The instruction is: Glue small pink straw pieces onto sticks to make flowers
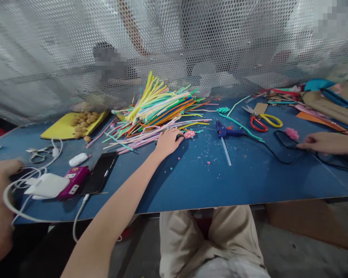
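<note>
My left hand [168, 143] rests on the table with its fingers closed at the left end of a small pink bumpy piece [189, 134]; a small dark bit shows between the fingertips. At the right edge, my right hand [314, 142] pinches a thin black cord [282, 139], beside a pink fluffy piece [292, 133]. Between the hands lies a blue glue gun [227, 130] with a clear stick [226, 151] under it. A teal curled piece [222, 110] and a teal stem [243, 128] lie behind and beside the gun.
Behind my left hand is a big pile of coloured pipe cleaners [162, 104]. Scissors [262, 117] lie right of centre. On the left are a phone [100, 173], purple box [72, 181], white charger [48, 185] and another person's hand [1, 173]. Metal mesh [168, 38] stands behind.
</note>
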`<state>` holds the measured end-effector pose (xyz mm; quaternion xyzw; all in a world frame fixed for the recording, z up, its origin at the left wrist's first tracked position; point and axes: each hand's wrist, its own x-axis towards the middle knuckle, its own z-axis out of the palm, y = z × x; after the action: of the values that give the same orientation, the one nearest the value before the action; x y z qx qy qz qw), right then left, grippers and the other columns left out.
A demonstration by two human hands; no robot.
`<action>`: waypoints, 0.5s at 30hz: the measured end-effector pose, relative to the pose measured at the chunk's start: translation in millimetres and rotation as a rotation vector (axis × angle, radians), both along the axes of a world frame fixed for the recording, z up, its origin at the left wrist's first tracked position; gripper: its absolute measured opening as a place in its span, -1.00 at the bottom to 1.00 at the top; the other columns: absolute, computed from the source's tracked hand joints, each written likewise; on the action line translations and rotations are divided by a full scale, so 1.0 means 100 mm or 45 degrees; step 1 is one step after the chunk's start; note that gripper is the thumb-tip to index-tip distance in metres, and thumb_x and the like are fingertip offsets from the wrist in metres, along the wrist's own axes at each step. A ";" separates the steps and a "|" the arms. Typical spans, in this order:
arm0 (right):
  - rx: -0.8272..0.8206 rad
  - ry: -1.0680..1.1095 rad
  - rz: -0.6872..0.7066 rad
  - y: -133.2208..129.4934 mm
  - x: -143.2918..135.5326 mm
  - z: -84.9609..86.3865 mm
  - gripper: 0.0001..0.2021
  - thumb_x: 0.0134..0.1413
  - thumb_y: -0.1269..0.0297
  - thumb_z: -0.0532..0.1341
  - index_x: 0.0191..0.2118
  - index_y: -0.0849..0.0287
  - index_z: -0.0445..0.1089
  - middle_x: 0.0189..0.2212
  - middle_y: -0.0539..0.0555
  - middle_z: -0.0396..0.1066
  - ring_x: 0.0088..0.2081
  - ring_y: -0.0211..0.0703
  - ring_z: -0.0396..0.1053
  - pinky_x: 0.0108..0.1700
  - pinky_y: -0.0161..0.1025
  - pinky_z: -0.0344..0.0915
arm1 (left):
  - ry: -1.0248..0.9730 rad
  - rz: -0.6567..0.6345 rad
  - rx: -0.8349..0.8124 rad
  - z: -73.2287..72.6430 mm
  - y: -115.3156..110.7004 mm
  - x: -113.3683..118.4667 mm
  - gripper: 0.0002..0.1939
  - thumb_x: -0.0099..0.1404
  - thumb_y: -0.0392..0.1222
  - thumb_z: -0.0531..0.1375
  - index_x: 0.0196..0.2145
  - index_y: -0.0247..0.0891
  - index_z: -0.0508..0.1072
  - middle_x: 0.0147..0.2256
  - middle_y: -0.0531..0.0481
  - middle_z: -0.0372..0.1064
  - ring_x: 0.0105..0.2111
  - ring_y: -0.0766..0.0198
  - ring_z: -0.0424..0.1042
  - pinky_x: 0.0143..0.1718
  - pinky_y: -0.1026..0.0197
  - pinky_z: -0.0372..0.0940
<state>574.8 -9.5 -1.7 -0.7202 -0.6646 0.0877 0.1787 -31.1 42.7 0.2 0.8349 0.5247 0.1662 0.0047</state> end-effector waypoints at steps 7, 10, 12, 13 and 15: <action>-0.502 -0.174 0.010 -0.07 -0.11 0.01 -0.44 -0.42 -0.41 0.41 -0.73 0.01 0.35 -0.60 0.30 0.46 -0.55 0.08 0.41 -0.34 0.09 0.29 | -0.107 0.028 0.166 0.07 -0.02 -0.01 -0.80 0.43 -0.05 0.20 -0.17 -0.03 0.64 -0.05 0.01 0.59 0.04 0.02 0.49 0.15 -0.08 0.30; -0.491 -0.200 0.103 -0.02 -0.07 0.03 -0.39 -0.36 -0.47 0.34 -0.73 0.02 0.31 -0.64 0.28 0.41 -0.58 0.08 0.37 -0.35 0.11 0.26 | -0.173 0.042 0.232 0.12 -0.05 0.00 -0.76 0.46 -0.03 0.16 -0.11 -0.03 0.63 -0.07 0.03 0.61 -0.01 0.03 0.52 0.10 -0.04 0.33; -0.387 -0.209 0.045 -0.03 -0.11 0.08 -0.40 -0.30 -0.46 0.32 -0.71 0.03 0.33 -0.63 0.28 0.41 -0.56 0.09 0.38 -0.33 0.12 0.25 | -0.218 0.048 0.250 0.14 -0.08 0.01 -0.73 0.48 -0.02 0.13 -0.09 -0.05 0.62 -0.08 0.03 0.62 -0.05 0.06 0.54 0.04 0.02 0.35; -0.301 -0.211 -0.006 -0.05 -0.17 0.12 -0.43 -0.26 -0.43 0.32 -0.68 0.04 0.37 -0.61 0.27 0.42 -0.55 0.08 0.38 -0.33 0.11 0.24 | -0.240 0.045 0.256 0.15 -0.09 0.02 -0.72 0.49 -0.02 0.11 -0.09 -0.06 0.62 -0.09 0.03 0.62 -0.07 0.08 0.55 0.00 0.06 0.36; -0.092 -0.163 -0.050 -0.11 -0.37 0.22 -0.50 -0.20 -0.35 0.34 -0.55 0.04 0.48 -0.56 0.24 0.46 -0.53 0.04 0.37 -0.34 0.06 0.22 | -0.278 0.032 0.277 0.17 -0.12 0.03 -0.70 0.51 -0.01 0.09 -0.07 -0.08 0.61 -0.09 0.04 0.62 -0.12 0.13 0.56 -0.06 0.12 0.36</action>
<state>537.5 -20.8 20.6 -0.7431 -0.6569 0.0621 0.1114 -27.7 30.7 17.3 0.8008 0.5103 0.3120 -0.0309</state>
